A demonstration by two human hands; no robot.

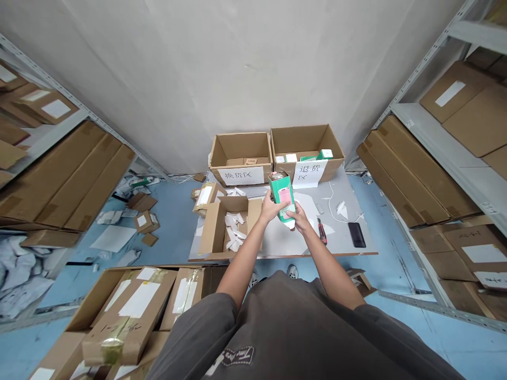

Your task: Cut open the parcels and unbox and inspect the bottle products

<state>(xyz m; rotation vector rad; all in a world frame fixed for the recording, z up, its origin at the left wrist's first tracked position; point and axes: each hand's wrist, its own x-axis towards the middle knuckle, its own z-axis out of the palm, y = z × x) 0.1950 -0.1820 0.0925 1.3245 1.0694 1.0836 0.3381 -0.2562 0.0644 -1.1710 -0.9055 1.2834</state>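
I hold a small green box [282,194] with a pink label upright above a low grey table [340,240]. My left hand [270,207] grips its left side, fingers wrapped round it. My right hand [299,217] is closed on its lower right corner, where a white flap hangs down. An open carton [222,228] holding white paper scraps lies just to the left, below the box.
Two open cartons with white handwritten labels stand at the table's back: the left one [241,153] and the right one [307,145], which holds green and white boxes. A red utility knife [321,230], a black phone [356,234] and a white cable [335,208] lie to the right. Shelves of cartons line both sides.
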